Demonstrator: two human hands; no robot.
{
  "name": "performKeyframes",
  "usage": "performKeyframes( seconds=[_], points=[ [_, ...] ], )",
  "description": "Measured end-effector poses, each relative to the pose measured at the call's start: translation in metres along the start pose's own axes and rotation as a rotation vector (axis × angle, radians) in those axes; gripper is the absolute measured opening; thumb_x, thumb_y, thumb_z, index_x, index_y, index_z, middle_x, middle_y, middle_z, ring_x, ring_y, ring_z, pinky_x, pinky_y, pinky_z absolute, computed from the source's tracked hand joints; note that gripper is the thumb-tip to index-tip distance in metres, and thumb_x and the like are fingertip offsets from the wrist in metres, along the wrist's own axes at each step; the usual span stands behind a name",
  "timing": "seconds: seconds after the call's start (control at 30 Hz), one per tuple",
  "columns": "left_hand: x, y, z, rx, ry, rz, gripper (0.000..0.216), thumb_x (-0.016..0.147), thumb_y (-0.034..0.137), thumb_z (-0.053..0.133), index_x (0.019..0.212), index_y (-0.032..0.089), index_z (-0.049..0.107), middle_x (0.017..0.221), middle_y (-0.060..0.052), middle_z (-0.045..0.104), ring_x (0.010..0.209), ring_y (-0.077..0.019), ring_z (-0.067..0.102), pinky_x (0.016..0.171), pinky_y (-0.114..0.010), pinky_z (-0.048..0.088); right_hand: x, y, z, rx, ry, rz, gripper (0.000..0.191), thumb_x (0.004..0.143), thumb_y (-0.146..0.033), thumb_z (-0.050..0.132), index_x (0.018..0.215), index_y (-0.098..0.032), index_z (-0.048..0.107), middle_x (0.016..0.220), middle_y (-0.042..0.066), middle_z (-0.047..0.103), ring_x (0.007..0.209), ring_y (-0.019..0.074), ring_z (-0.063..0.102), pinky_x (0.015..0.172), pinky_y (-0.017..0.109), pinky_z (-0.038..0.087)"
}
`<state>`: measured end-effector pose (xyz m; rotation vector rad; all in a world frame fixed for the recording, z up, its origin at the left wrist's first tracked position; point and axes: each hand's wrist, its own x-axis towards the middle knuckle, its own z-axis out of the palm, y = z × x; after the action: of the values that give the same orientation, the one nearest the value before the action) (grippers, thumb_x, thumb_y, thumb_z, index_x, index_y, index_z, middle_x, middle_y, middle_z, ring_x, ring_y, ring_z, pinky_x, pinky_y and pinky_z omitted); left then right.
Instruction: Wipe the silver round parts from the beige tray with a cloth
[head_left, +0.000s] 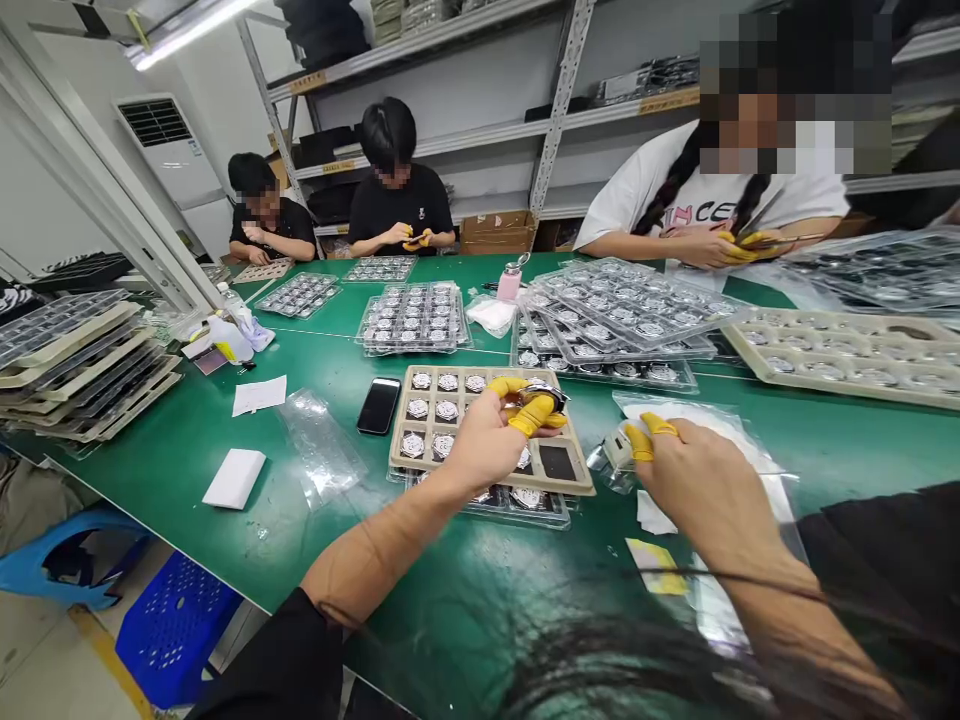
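Note:
My left hand (487, 435), with yellow finger cots on its fingertips, pinches a round silver-and-dark part (546, 394) that looks like a watch case. It is held above a beige compartment tray (581, 480) with round silver pieces in its cells; one cell at the right shows only a dark base. The tray rests on a clear plastic tray (551, 515) of similar pieces. To the right, my right hand (697, 475), also in yellow finger cots, has its fingers closed at a small whitish block (618, 448) in or beside clear plastic. Its fingertips are partly hidden.
A black phone (379, 405) lies left of the tray. Stacked clear trays (412, 320) and a pink bottle (509, 283) stand farther back. White paper (234, 478), a clear bag (322, 450) and stacked beige trays (90, 380) occupy the left. Several people work across the green table (315, 540).

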<state>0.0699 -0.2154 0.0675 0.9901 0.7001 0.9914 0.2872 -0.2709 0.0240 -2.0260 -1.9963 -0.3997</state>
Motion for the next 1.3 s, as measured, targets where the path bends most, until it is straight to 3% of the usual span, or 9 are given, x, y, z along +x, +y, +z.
performKeyframes(
  seconds=[0.23,0.37,0.43,0.53,0.63,0.7,0.93,1.13,1.3],
  points=[
    [0.007,0.002,-0.010,0.051,0.006,0.092,0.023,0.090,0.022,0.075,0.103,0.017,0.057,0.101,-0.003,0.065,0.087,-0.0165,0.074,0.092,-0.039,0.063,-0.003,-0.013,0.014,-0.072,0.138,0.035,0.027,0.092,-0.010,0.043,0.071,-0.020,0.058,0.082,0.019,0.067,0.075,0.0276,0.059,0.065,0.036,0.041],
    [0.009,-0.004,-0.013,0.113,-0.036,0.161,0.036,0.081,0.032,0.084,0.103,0.017,0.061,0.101,-0.004,0.070,0.090,-0.0183,0.074,0.092,-0.040,0.063,-0.003,-0.006,0.000,0.058,0.217,0.207,0.027,0.097,-0.024,0.046,0.080,-0.018,0.066,0.090,0.020,0.071,0.080,0.0282,0.063,0.068,0.036,0.044],
    [0.008,-0.009,-0.012,0.172,-0.050,0.208,0.035,0.078,0.031,0.086,0.101,0.017,0.066,0.099,-0.005,0.074,0.094,-0.0196,0.074,0.093,-0.039,0.062,-0.005,-0.003,-0.015,0.240,0.273,0.343,0.022,0.094,-0.028,0.053,0.085,-0.018,0.070,0.100,0.019,0.074,0.088,0.0288,0.066,0.074,0.038,0.047],
    [0.005,-0.018,-0.009,0.274,-0.072,0.268,0.026,0.078,0.028,0.084,0.098,0.017,0.074,0.100,-0.006,0.077,0.096,-0.0199,0.074,0.096,-0.037,0.061,-0.009,-0.006,-0.036,0.746,0.196,0.457,0.026,0.086,-0.034,0.067,0.105,-0.020,0.076,0.108,0.011,0.076,0.094,0.0263,0.069,0.085,0.040,0.054],
    [-0.001,-0.024,-0.006,0.380,-0.120,0.314,0.020,0.082,0.026,0.079,0.100,0.018,0.078,0.103,-0.006,0.079,0.096,-0.0198,0.075,0.094,-0.035,0.062,-0.013,-0.022,-0.046,1.193,0.138,0.432,0.040,0.079,-0.046,0.078,0.113,-0.024,0.076,0.109,0.006,0.077,0.097,0.0238,0.071,0.088,0.039,0.059],
    [-0.004,-0.026,-0.005,0.472,-0.144,0.352,0.020,0.084,0.024,0.076,0.103,0.020,0.079,0.105,-0.006,0.079,0.095,-0.0195,0.075,0.092,-0.034,0.062,-0.016,-0.037,-0.049,1.303,0.172,0.385,0.041,0.077,-0.048,0.081,0.110,-0.025,0.077,0.110,0.005,0.077,0.101,0.0237,0.073,0.089,0.039,0.061],
    [-0.014,-0.023,-0.004,0.740,-0.150,0.546,0.023,0.086,0.017,0.069,0.105,0.021,0.081,0.096,-0.006,0.079,0.082,-0.0189,0.074,0.079,-0.032,0.063,-0.020,-0.051,-0.053,0.871,0.258,0.137,0.019,0.091,-0.035,0.063,0.096,-0.035,0.081,0.103,0.001,0.079,0.099,0.0248,0.076,0.091,0.042,0.063],
    [-0.019,-0.023,-0.005,0.949,-0.109,0.688,0.023,0.086,0.017,0.066,0.102,0.024,0.082,0.088,-0.004,0.079,0.076,-0.0185,0.071,0.074,-0.031,0.060,-0.023,-0.046,-0.041,0.576,0.489,-0.110,0.030,0.086,-0.017,0.055,0.090,-0.030,0.082,0.089,0.002,0.079,0.074,0.0177,0.073,0.066,0.030,0.058],
    [-0.020,-0.027,-0.005,0.931,-0.017,0.798,0.020,0.089,0.021,0.069,0.105,0.025,0.081,0.095,-0.004,0.081,0.082,-0.0203,0.075,0.076,-0.032,0.060,-0.018,-0.047,-0.039,0.600,0.448,0.016,0.030,0.085,-0.021,0.054,0.090,-0.030,0.082,0.083,0.003,0.079,0.071,0.0185,0.072,0.065,0.032,0.057]
  ],
)
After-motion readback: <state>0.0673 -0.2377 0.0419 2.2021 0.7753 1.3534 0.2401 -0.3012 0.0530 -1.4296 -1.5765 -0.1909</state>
